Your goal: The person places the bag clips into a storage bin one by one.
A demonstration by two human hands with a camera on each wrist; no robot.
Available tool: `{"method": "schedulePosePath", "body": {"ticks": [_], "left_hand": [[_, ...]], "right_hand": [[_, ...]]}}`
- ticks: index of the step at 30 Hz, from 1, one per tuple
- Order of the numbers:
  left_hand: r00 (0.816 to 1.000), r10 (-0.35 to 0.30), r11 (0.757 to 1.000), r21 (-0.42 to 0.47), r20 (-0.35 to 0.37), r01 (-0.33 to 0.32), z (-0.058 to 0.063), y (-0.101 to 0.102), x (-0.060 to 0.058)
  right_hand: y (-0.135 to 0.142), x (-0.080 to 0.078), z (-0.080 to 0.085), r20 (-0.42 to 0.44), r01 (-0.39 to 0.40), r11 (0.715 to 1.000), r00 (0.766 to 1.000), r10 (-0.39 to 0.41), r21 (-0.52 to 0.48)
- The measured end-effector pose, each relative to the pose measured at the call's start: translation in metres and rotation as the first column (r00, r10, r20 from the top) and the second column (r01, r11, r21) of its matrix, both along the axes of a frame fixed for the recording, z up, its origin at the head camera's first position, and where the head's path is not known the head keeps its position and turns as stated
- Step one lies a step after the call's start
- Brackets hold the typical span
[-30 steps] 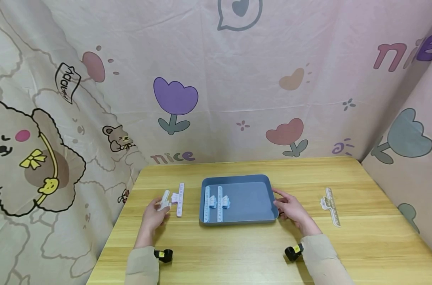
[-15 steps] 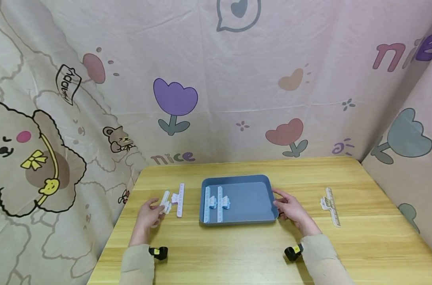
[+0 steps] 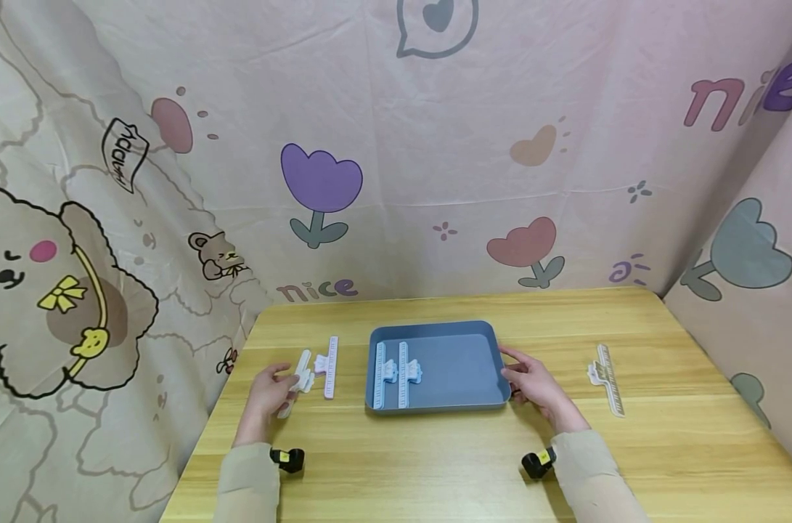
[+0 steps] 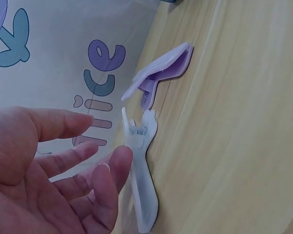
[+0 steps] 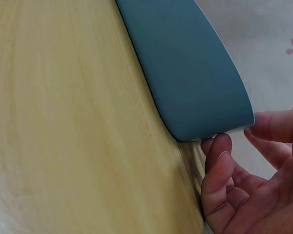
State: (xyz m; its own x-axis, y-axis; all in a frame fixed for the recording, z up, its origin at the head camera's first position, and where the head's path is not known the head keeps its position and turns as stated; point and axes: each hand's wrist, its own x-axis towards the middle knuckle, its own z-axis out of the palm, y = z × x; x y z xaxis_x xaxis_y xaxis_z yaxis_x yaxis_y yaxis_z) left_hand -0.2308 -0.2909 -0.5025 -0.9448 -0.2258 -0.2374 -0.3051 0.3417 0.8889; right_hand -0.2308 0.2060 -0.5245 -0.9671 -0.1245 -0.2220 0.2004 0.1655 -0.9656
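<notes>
In the head view my left hand (image 3: 269, 392) is beside a white ruler clip (image 3: 302, 380) that lies slanted on the table. The left wrist view shows its fingers loosely bent, with a gap between thumb and forefinger; one fingertip overlaps the white clip (image 4: 144, 180), and contact is unclear. A lilac ruler clip (image 3: 330, 367) lies just right of it. My right hand (image 3: 536, 381) holds the right end of the blue-grey tray (image 3: 461, 370), with thumb at the rim and curled fingers against the outer wall (image 5: 200, 97). Two light-blue ruler clips (image 3: 380, 374) lie side by side in the tray's left part.
A clear ruler clip (image 3: 607, 381) lies on the wooden table (image 3: 435, 465) to the right of my right hand. A printed cloth (image 3: 409, 181) hangs behind the table and along both sides. Black wrist cameras (image 3: 539, 463) sit on both forearms.
My left hand has let go of the white clip and drawn back slightly to the left, leaving it on the table. My right hand and the tray have stayed put.
</notes>
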Motion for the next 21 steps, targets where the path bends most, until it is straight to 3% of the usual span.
{"method": "schedulePosePath", "body": {"ticks": [12,21], "left_hand": [[0.999,-0.044,0.994,-0.105,-0.029,0.041,-0.005,0.006,-0.007],[0.999,-0.036,0.981,-0.191,-0.025,0.031,-0.003,0.009,-0.012]], "right_hand": [[0.001,0.0,0.0,-0.009,-0.009,1.0,1.0,0.009,0.011],[0.0,-0.001,0.001,0.005,-0.003,1.0,1.0,0.003,0.008]]}}
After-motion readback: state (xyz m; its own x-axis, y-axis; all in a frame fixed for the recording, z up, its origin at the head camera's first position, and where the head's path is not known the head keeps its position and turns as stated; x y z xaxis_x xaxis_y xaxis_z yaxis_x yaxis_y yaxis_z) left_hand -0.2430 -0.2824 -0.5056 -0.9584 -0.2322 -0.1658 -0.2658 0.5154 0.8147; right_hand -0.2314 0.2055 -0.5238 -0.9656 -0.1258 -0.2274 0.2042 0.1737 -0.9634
